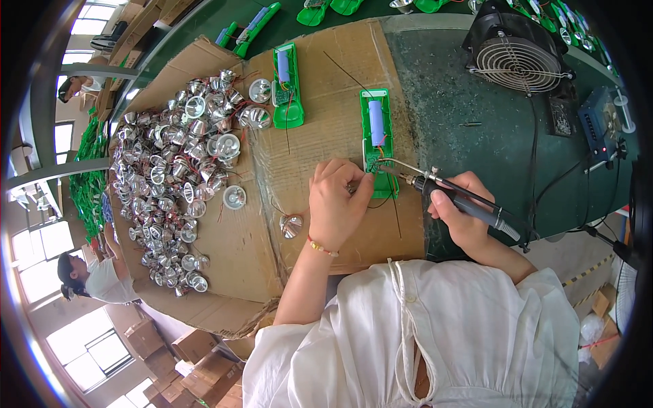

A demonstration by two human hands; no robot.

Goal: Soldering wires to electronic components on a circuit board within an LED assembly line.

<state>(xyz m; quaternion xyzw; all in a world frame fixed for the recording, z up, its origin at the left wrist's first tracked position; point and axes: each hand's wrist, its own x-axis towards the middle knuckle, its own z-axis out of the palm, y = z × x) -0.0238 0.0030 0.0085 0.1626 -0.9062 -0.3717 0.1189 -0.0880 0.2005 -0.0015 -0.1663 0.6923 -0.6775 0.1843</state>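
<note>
On cardboard (320,88) over green bench (476,143), right hand (466,214) gripping soldering iron (469,204), left hand (337,204) pinching wire.

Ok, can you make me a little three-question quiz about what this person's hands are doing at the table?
1. True or false: the right hand holds a soldering iron.
2. What lies heaped on the cardboard at the person's left? A) shiny silver reflector cups B) red bricks C) books
3. Fill in: the left hand rests at the lower end of a ____ plastic case half.

Key: 1 true; 2 A, the reflector cups; 3 green.
</note>
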